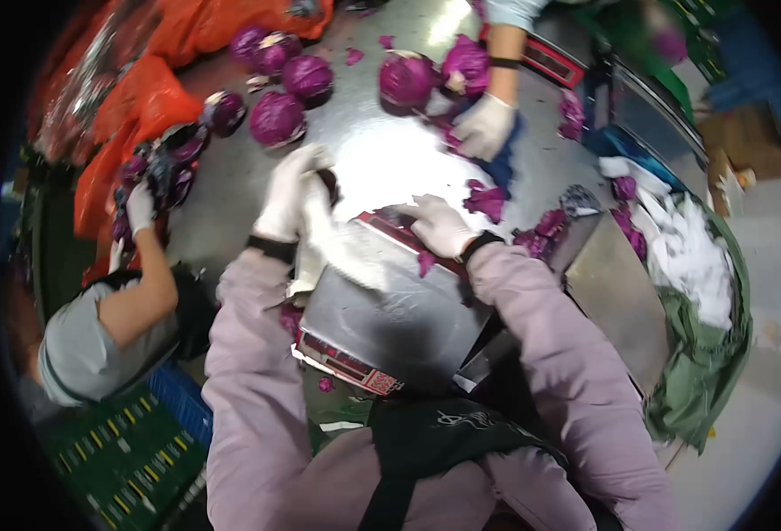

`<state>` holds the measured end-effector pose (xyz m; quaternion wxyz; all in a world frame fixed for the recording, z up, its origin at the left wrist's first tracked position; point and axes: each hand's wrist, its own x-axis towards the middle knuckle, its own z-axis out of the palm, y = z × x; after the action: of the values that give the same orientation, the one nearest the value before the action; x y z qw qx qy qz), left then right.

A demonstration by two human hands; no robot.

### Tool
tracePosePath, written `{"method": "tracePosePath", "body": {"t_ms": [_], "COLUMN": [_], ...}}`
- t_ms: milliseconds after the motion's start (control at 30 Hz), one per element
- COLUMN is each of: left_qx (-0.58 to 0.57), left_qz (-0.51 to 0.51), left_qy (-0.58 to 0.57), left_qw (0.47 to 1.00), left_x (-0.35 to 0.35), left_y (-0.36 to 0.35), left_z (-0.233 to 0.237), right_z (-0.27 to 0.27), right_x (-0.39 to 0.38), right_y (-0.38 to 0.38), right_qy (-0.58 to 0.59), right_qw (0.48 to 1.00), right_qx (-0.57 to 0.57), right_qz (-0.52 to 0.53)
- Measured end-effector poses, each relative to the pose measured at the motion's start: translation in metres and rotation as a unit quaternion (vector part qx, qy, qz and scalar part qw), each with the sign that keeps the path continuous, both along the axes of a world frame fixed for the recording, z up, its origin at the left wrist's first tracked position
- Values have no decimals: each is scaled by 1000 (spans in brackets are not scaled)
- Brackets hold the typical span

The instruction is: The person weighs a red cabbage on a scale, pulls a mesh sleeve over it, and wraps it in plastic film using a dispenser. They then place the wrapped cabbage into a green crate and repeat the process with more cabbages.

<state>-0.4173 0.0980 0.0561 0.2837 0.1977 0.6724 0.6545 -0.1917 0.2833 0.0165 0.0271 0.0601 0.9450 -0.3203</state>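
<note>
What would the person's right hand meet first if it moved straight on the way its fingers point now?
Probably the left hand and the white sheet by it: the right hand, resting on the scale, points its fingers there. Depth is unclear.

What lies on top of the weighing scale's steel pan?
On the steel pan: a purple leaf scrap, the gloved right hand at its far edge, and a white sheet held by the left hand. What the sheet covers is hidden.
</note>
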Motion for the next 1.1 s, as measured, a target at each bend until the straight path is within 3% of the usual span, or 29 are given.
{"method": "tracePosePath", "body": {"t_ms": [67, 133, 200, 233, 267, 300, 333, 367, 400, 467, 500, 533, 567, 600, 633, 733, 800, 833, 867, 933, 1000, 1067, 1100], "left_qx": [7, -59, -108, -159, -167, -217, -264, -317, -223, -329, -330, -295, -257, -258, -261, -262, -224, -247, -240, -189, -205, -206, -217], "left_qz": [46, 79, 97, 70, 70, 25, -21, -100, -135, -220, -216, -237, -258, -258, -261, -254, -212, -172, -161, -79, -46, -9, -7], "left_qy": [-123, -100, -61, -74, -81, -64, -45, -12, -165, -72, -74, -147, -219, -221, -250, -318, -309, -279, -251, -262, -231, -242, -239], "left_qw": [991, 990, 988, 982, 980, 974, 963, 943, 951, 916, 916, 914, 905, 905, 895, 875, 900, 912, 924, 943, 950, 948, 946], "left_x": [-2, 12, 27, 25, 31, 42, 51, 57, 68, 104, 106, 105, 106, 107, 106, 115, 141, 158, 172, 206, 230, 246, 253], "left_y": [-26, -54, -78, -90, -101, -114, -125, -133, -147, -118, -116, -116, -118, -126, -132, -155, -180, -187, -201, -219, -240, -259, -269], "left_z": [-4, 13, 20, 13, 5, -7, -18, -30, -70, -38, -32, -28, -23, -20, -17, 17, 37, 54, 57, 65, 62, 53, 46], "right_z": [-14, -32, 16, -25, -10, -11, -8, -21, -47, -70, -63, -50, -39, -24, -26, -16, 15, 17, 16, -26, -73, -69, -45], "right_x": [22, 23, 26, 44, 33, 47, 46, 49, 60, 77, 71, 62, 55, 50, 46, 44, 51, 57, 56, 63, 77, 63, 55], "right_y": [-10, 5, 27, 22, 75, 97, 117, 133, 156, 157, 145, 124, 102, 82, 67, 41, 29, 27, 21, 13, -1, -20, -31], "right_qy": [-65, -268, -393, -284, -399, -250, -309, -341, -452, -474, -511, -547, -524, -463, -392, -284, -217, -186, -184, -234, -213, -315, -303], "right_qw": [993, 939, 883, 907, 902, 966, 923, 888, 865, 853, 844, 830, 841, 863, 874, 915, 885, 827, 827, 681, 589, 577, 666], "right_qx": [100, 210, 235, 305, 140, 32, -72, 102, 182, 216, 164, 109, 126, 39, -1, 54, 25, -117, -120, -48, 52, 30, 14], "right_qz": [24, 49, 102, 54, 90, -58, -218, -292, -118, -3, 1, 5, -43, -198, -287, -283, -411, -517, -517, -692, -778, -753, -681]}}
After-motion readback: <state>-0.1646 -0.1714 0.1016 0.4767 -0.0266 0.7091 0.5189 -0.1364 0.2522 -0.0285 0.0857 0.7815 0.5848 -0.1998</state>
